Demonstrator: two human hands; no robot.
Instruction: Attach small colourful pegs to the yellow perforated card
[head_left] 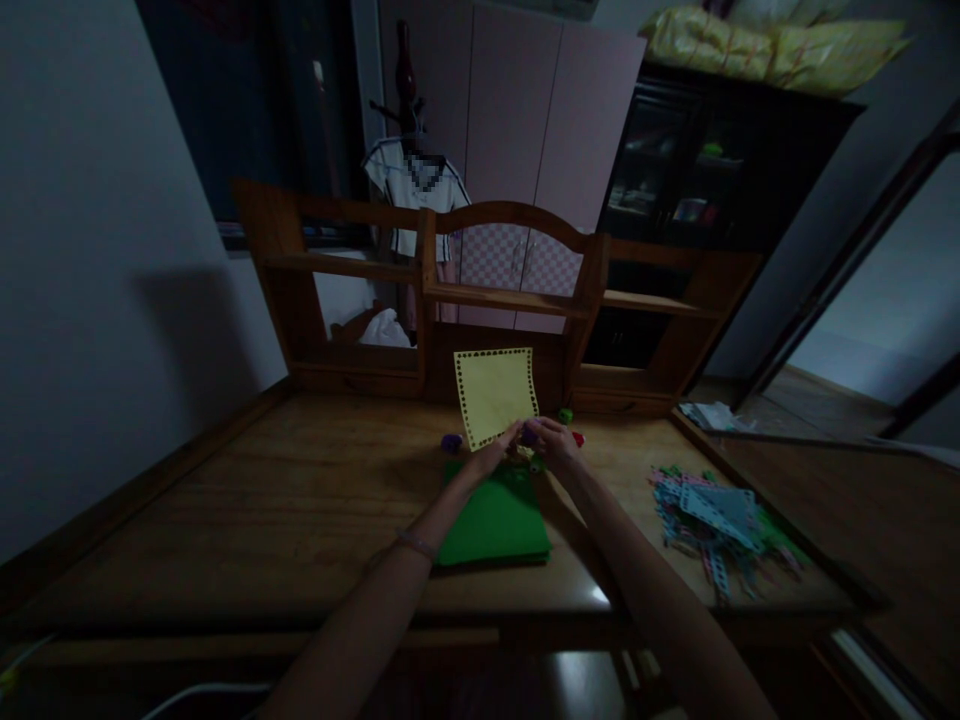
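A yellow square panel (495, 392) with holes along its edges stands upright over the wooden desk (300, 500). My left hand (493, 452) pinches its lower edge. My right hand (553, 442) meets the left one at the panel's lower right corner and holds a small purple piece (530, 434) there. Below both hands lies a flat green panel (496, 520) on the desk. A purple piece (451, 442), a green piece (565, 414) and a red piece (578, 438) rest on the desk close to the hands.
A heap of blue, pink and green perforated strips and plates (716, 522) lies at the right of the desk. A wooden shelf unit (495, 295) rises at the desk's back edge. Papers (709, 414) lie at the far right corner. Behind stand a pink wardrobe and a dark cabinet.
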